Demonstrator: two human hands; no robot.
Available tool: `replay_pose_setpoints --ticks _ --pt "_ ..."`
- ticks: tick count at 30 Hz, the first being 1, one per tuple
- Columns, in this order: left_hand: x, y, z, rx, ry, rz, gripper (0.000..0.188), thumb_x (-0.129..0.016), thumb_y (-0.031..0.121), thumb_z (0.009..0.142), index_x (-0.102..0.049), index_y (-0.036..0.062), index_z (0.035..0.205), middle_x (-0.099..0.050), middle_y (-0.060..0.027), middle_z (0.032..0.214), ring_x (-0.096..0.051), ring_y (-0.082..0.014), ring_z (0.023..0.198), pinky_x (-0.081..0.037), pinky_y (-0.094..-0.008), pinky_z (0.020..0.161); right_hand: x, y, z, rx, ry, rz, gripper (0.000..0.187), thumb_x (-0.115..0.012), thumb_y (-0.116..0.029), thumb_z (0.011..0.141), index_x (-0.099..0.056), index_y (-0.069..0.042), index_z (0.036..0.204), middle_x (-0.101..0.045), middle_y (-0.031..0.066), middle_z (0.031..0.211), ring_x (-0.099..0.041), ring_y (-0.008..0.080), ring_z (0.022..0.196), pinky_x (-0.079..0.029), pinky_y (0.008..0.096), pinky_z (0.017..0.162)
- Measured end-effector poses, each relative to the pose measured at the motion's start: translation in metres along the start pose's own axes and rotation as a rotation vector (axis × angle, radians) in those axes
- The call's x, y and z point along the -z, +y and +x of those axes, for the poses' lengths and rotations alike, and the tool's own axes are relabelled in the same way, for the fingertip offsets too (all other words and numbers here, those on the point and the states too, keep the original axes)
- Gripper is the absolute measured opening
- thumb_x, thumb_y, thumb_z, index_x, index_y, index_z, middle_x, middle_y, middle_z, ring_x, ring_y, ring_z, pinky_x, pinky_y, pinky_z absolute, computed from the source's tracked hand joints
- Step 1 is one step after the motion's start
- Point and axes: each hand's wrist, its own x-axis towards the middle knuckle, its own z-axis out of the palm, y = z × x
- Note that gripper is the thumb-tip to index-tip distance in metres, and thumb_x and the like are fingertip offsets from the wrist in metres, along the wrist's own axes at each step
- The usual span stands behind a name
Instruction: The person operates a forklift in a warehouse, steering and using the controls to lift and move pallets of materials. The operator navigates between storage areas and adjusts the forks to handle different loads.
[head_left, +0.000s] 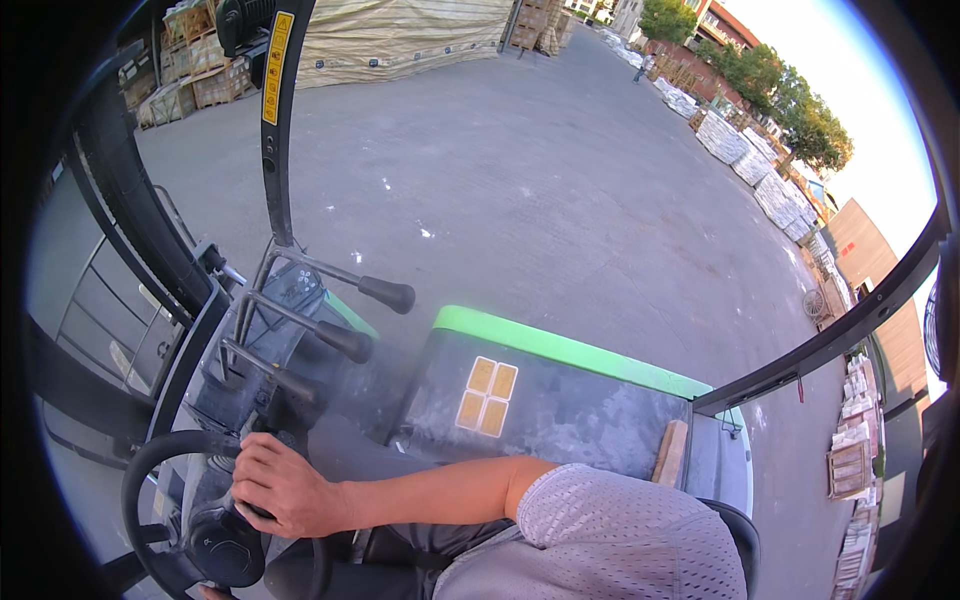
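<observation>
My right hand (285, 488) is closed over the rim of a black steering wheel (150, 462), fingers curled around its upper right part. The bare forearm reaches across from a light perforated sleeve. Only a sliver of my left hand (214, 593) shows at the lower edge, by the wheel's bottom; its fingers are mostly hidden. Just beyond the right hand stand three control levers with black knobs: a far lever (388, 294), a middle lever (345, 341) and a near lever (300, 390). None of them is touched.
A dark side cover (560, 425) with green edging (570, 350) carries a tan four-part panel (487, 397) and a wooden block (670, 452). Black frame posts (277, 150) enclose the cab. Outside lie grey pavement, a tarp-covered stack (390, 45), wrapped pallets (735, 145) and a distant person (643, 68).
</observation>
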Motion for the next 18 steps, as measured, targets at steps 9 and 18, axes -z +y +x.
replay_pose_setpoints --ticks 9,18 --pt "0.101 -0.006 -0.113 0.033 0.022 0.030 0.042 -0.059 0.035 0.107 -0.072 -0.0051 0.111 -0.075 -0.0137 0.092 -0.064 -0.0149 0.081 -0.055 -0.0361 0.076 0.010 -0.098 0.016 0.042 0.024 -0.067 0.030 -0.077 -0.007 0.072 -0.059 0.003 0.093 -0.053 0.0194 0.100 -0.052 0.0390 0.101 -0.042 0.0526 0.102" --pt "0.134 -0.032 -0.144 0.026 0.055 0.091 0.043 -0.059 0.035 0.107 -0.072 -0.0054 0.110 -0.075 -0.0135 0.091 -0.063 -0.0150 0.080 -0.054 -0.0362 0.075 -0.058 -0.116 -0.003 -0.043 0.056 -0.063 0.028 -0.071 -0.007 0.075 -0.065 0.009 0.097 -0.057 0.0233 0.105 -0.053 0.0408 0.108 -0.038 0.0520 0.111"
